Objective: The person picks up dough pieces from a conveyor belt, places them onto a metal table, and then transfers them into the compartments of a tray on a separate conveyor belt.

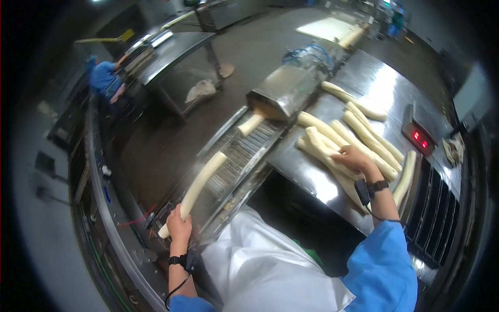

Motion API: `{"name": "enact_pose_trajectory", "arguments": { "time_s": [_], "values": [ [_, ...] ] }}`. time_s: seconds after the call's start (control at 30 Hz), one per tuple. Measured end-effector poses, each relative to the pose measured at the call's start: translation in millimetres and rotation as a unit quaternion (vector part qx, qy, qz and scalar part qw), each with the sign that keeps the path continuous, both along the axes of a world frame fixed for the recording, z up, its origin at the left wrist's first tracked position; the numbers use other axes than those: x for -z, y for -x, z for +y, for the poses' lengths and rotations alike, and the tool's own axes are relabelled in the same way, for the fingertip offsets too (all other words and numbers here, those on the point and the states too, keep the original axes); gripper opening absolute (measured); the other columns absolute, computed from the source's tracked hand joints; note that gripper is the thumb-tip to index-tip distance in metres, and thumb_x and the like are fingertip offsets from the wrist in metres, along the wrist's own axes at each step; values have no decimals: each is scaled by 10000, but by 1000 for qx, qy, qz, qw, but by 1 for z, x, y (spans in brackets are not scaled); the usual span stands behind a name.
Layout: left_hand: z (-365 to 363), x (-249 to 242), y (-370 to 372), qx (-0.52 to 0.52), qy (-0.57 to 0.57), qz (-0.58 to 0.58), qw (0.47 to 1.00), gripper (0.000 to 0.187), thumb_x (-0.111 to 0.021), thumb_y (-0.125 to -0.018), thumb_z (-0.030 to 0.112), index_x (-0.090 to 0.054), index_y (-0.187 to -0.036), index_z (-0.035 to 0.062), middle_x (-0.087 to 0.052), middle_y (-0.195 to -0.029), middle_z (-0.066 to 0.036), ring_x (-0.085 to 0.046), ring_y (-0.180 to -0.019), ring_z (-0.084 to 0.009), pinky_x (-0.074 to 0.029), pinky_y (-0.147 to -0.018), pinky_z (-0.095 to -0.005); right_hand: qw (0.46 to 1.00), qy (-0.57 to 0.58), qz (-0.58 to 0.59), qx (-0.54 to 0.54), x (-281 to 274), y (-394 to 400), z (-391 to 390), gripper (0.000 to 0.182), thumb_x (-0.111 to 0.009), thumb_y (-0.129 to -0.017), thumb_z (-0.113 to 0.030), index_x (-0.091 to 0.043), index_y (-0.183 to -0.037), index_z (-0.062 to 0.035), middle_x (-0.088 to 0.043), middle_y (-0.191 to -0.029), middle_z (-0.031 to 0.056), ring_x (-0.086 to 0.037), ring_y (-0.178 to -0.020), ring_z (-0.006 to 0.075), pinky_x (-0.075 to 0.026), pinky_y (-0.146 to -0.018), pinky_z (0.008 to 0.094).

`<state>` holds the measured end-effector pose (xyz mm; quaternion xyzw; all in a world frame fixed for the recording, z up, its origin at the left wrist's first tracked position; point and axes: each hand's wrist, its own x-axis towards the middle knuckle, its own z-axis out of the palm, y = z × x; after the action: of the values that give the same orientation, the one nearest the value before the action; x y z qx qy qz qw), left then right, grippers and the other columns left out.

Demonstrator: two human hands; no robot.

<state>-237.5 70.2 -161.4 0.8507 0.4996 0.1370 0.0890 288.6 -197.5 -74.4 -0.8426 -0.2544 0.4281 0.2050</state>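
My left hand (179,227) is wrapped round the lower end of a long pale dough rope (203,180), which slants over the near part of a mesh conveyor belt (218,174). On the steel table (283,162) to the right lie several similar dough ropes (358,144), side by side. My right hand (353,158) grips one dough rope (318,139) on the near side of that group, its fingers curled over it. Further along the belt, a shorter dough piece (251,125) sits at the mouth of a metal machine housing (291,89).
A scale with a red display (420,139) stands on the right, near a black slotted rack (434,208) and a crumpled cloth (454,150). Another person in blue (105,78) works at a steel table (176,54) at the back left. Someone else (396,22) stands far back.
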Motion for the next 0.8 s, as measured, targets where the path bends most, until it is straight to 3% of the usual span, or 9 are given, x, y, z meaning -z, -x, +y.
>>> {"name": "enact_pose_trajectory", "arguments": {
  "time_s": [0.07, 0.17, 0.3, 0.5, 0.6, 0.67, 0.7, 0.77, 0.8],
  "values": [
    [-8, -8, 14, -30, -1, 6, 1000, 496, -683, -740, 143, -551, -1211, 61, -597, -1059, -192, -543, -1023, -383, -413, -904, -470, 952, -146, -258, 75, 37, -11, -1, 372, -694, -812, -308, -587, -1006, -10, -626, -847, 202, -594, -815, 383, -478, -747, 426],
    [-24, -25, 40, -1, -20, -20, 1000, 440, -692, -750, 169, -578, -1166, 84, -605, -1030, -162, -549, -998, -367, -423, -868, -463, 768, -271, -580, 2, 69, 0, -4, 223, -600, -892, -205, -576, -1017, -23, -577, -956, 183, -557, -858, 378, -471, -722, 465],
    [-33, -21, 85, -99, -18, 32, 994, 374, -740, -731, 237, -621, -1043, 68, -605, -991, -148, -562, -977, -351, -438, -855, -448, 819, -104, -560, -66, 62, 41, -34, 506, -642, -800, -136, -497, -1280, -69, -559, -956, 180, -562, -879, 331, -465, -736, 444],
    [-48, -16, 116, -196, 13, -55, 979, 333, -699, -782, 258, -633, -1025, 41, -626, -1002, -184, -595, -924, -384, -479, -796, -434, 783, -102, -609, -75, 81, 35, -61, 630, -648, -762, -103, -435, -1353, -60, -567, -931, 181, -579, -840, 344, -467, -696, 476],
    [-54, -28, 109, -248, 70, -96, 961, 324, -656, -832, 250, -637, -1052, 12, -661, -941, -174, -643, -838, -307, -487, -754, -385, 839, -67, -535, -81, 84, 7, -56, 476, -634, -784, -136, -510, -1239, -72, -610, -895, 196, -608, -818, 369, -481, -724, 495],
    [-49, -19, 121, -253, 200, -276, 905, 342, -634, -867, 243, -632, -1076, -28, -671, -873, -122, -628, -768, -188, -473, -700, -325, 871, -127, -473, -49, 52, 4, -49, 471, -650, -772, -170, -535, -1194, 5, -625, -964, 252, -607, -902, 411, -482, -750, 475],
    [-52, -19, 120, -253, 223, -323, 884, 341, -631, -875, 240, -633, -1068, -41, -655, -858, -90, -601, -754, -149, -462, -674, -304, 880, -162, -444, -44, 52, -16, -45, 416, -622, -787, -187, -565, -1140, 25, -646, -880, 222, -632, -826, 360, -485, -716, 453],
    [-60, -24, 120, -246, 257, -362, 862, 340, -628, -883, 237, -634, -1059, -54, -639, -844, -59, -575, -739, -111, -451, -648, -282, 967, -181, -158, 91, 7, -24, -33, 339, -637, -818, -314, -639, -892, 17, -654, -735, 156, -648, -704, 234, -497, -619, 333],
    [-63, -26, 122, -259, 262, -381, 848, 337, -624, -887, 236, -633, -1052, -58, -633, -831, -54, -572, -704, -118, -445, -619, -282, 941, -265, 37, 209, -4, -18, -38, 387, -612, -807, -319, -633, -887, 60, -653, -703, 113, -581, -600, 173, -440, -534, 278]
  ]
}}
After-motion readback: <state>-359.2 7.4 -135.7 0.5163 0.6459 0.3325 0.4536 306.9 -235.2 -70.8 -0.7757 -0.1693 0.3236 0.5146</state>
